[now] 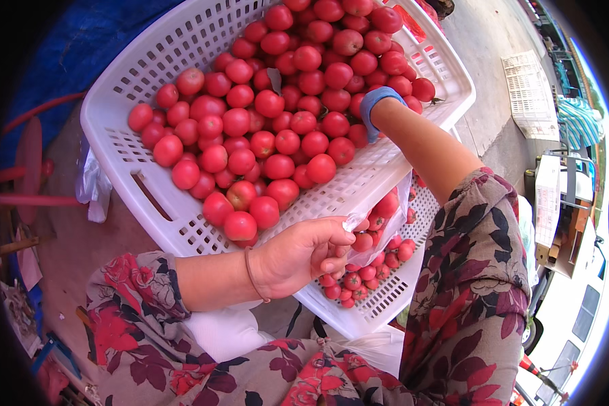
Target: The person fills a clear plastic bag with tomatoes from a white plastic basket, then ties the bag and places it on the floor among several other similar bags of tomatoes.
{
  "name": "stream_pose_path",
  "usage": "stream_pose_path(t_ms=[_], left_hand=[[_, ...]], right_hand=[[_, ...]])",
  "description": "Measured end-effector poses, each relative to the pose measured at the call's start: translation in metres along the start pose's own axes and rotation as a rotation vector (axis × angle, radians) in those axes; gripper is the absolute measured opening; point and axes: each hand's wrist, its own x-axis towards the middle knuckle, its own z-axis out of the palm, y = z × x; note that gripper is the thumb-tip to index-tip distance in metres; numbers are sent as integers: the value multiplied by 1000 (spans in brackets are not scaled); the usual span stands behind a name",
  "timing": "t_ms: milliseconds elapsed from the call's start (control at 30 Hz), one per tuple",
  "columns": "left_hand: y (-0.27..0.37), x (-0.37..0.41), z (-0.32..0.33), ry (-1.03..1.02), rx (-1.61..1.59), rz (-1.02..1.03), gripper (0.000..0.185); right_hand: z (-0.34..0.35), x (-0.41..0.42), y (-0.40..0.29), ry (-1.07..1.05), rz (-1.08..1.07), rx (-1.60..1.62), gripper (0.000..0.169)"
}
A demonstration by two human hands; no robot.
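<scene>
A white plastic basket [132,182] tilts before me, heaped with red tomatoes [236,122]. My left hand [304,256], bare with a thin band at the wrist, pinches the gathered edge of a clear plastic bag [398,228] between thumb and fingers. Tomatoes show through the bag's film, below the basket's near rim. My right hand [378,105] reaches over that rim in among the tomatoes. Only the blue glove cuff around its wrist shows; the fingers are hidden. Beneath, a second white basket [380,304] contains smaller tomatoes [365,276].
A blue tarp [86,51] lies at the upper left, near a pale plastic bag [94,182] and red bars [40,200]. On the right are a white crate [530,96], a white box [547,198] and a white vehicle [573,325] behind them.
</scene>
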Motion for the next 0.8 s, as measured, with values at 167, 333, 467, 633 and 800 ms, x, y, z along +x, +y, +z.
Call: stream_pose_path(t_ms=[167, 333, 467, 633, 800], left_hand=[[-1, 3, 0, -55, -63, -1, 33], [1, 8, -6, -43, -2, -4, 53], [2, 2, -8, -54, -4, -9, 53], [1, 11, -3, -117, -13, 36, 34], [-4, 12, -1, -115, -23, 83, 48]], right_hand=[[5, 7, 9, -22, -12, -100, 42], [33, -41, 52, 529, -72, 929, 51], [85, -125, 25, 721, -661, 2049, 70], [157, -150, -96, 739, -573, 2403, 73], [187, -145, -133, 879, -120, 1375, 60]])
